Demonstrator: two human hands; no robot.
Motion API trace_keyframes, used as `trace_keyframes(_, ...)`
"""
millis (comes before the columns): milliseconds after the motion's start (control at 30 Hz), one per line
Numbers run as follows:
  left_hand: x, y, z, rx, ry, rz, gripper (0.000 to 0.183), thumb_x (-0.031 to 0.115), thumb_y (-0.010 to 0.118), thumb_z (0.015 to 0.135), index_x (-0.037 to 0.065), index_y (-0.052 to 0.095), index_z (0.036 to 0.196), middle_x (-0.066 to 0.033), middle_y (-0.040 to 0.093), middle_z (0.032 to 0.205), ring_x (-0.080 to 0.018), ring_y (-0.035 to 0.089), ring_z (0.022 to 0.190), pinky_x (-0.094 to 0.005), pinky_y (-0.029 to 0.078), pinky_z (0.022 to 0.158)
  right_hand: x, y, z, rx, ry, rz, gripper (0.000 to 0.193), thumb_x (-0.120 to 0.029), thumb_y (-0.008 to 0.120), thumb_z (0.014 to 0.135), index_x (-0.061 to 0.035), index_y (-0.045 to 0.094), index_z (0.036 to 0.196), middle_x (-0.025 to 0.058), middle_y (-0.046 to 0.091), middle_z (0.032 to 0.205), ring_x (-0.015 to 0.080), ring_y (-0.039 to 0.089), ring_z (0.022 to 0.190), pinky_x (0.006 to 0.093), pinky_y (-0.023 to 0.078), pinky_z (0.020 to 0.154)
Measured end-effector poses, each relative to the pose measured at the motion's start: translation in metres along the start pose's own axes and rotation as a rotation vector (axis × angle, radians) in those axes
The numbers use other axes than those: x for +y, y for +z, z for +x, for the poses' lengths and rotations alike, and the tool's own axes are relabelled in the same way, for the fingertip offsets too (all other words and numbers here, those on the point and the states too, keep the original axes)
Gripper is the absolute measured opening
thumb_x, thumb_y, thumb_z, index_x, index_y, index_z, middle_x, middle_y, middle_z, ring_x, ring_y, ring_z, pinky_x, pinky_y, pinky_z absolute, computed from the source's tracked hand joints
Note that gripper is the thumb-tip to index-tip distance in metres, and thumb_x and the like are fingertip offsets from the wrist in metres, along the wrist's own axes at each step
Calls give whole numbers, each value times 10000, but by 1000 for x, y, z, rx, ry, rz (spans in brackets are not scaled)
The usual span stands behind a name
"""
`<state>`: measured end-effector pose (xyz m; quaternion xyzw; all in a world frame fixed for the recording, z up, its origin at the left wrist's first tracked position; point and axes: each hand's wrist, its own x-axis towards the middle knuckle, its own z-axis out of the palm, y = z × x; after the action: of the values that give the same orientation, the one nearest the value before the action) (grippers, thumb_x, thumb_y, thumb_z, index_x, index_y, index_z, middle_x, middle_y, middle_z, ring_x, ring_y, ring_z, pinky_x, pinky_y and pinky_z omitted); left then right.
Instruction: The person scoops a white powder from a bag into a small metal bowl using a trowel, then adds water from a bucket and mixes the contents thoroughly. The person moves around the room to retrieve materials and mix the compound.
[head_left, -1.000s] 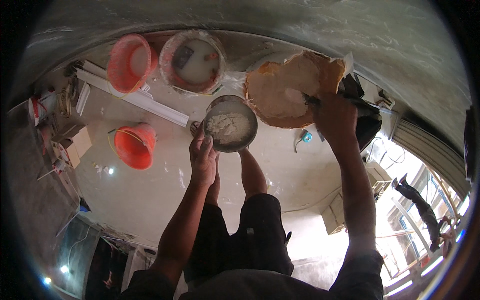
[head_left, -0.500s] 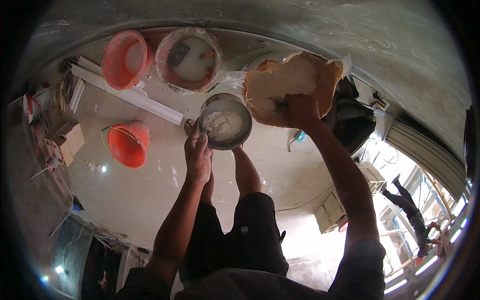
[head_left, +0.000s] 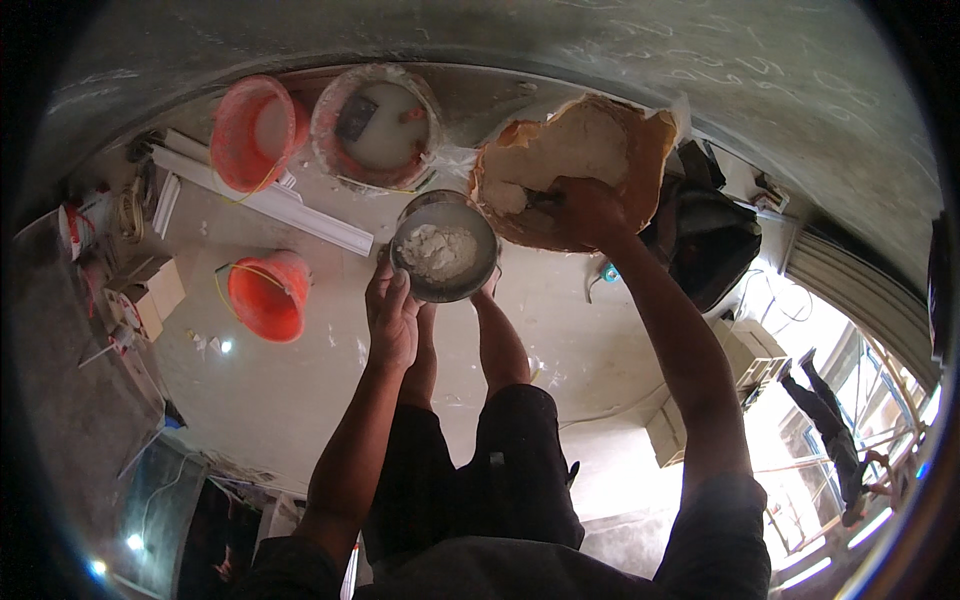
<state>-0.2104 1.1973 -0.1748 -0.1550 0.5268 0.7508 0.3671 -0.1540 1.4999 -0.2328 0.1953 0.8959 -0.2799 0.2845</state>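
Note:
My left hand [head_left: 392, 318] grips the side of a round grey metal bowl [head_left: 408, 286], fingers beneath and thumb near the rim. A mound of pale, lumpy powder [head_left: 440, 252] lies in the bowl. To the right, inside the torn mouth of a brown paper bag [head_left: 650, 165], my right hand [head_left: 590, 212] is closed round the handle of a small trowel [head_left: 541, 198]. A clump of powder [head_left: 506, 197] sits at the trowel's far end, hiding its blade. More pale powder [head_left: 585, 145] fills the bag.
A red bucket [head_left: 235, 135] and a crusted bucket of cloudy water [head_left: 395, 140] stand beyond the bowl. White moulding strips [head_left: 310, 222] and a tipped red bucket [head_left: 268, 300] lie left. Black sheeting [head_left: 715, 245] lies beside the bag. Another person [head_left: 835, 435] is far right.
My right hand has moved slightly left and up within the bag, and a powder clump now shows at the trowel's end. My left hand still holds the bowl. The whole view has shifted slightly.

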Motion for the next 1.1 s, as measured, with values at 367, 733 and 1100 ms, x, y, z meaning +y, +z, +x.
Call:
trace_keyframes(367, 0, 13, 1, 12, -30, -23, 613, 308, 600, 980, 9, 397, 1475, -129, 506, 1403, -235, 509, 1293, -430, 454, 1062, 5, -59, -60, 145, 121, 238, 393, -369, 715, 869, -64, 712, 1118, 178, 726, 1008, 335, 704, 912, 426, 543, 843)
trace_keyframes(733, 1, 38, 4, 40, -43, -35, 422, 263, 560, 1008, 21, 464, 1340, -115, 559, 1324, -230, 568, 1217, -418, 481, 1019, -87, -98, -153, 470, 56, 386, 298, -135, 807, 796, -8, 674, 1030, 180, 714, 943, 312, 728, 827, 369, 575, 743)
trace_keyframes(1100, 6, 24, 2, 23, -29, 22, 511, 282, 556, 1008, 11, 429, 1422, -131, 540, 1354, -229, 531, 1264, -404, 451, 1061, -104, -54, -139, 823, -178, 273, 256, -2, 767, 751, -52, 613, 950, 119, 671, 908, 325, 675, 791, 392, 544, 680)
